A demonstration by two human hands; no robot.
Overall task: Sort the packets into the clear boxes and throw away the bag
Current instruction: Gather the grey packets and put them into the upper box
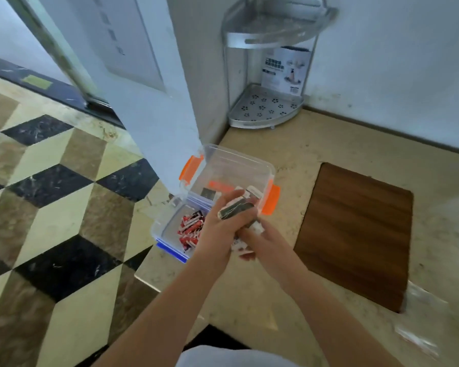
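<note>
Two clear boxes stand at the counter's left corner. The far one with orange clips (239, 165) holds a few dark and white packets. The near one with blue clips (167, 229) holds several red and white packets (191, 230). My left hand (220, 221) is over the boxes, closed on dark packets (236, 209). My right hand (260, 241) is right beside it, gripping more white and red packets (239, 246); the two hands touch. A clear plastic bag (419, 324) lies on the counter at the right.
A brown wooden board (355, 234) lies on the beige counter (249, 300) to the right of the hands. A metal corner rack (268, 107) with a printed card stands at the back. A white pillar (164, 128) rises behind the boxes. Patterned floor is at left.
</note>
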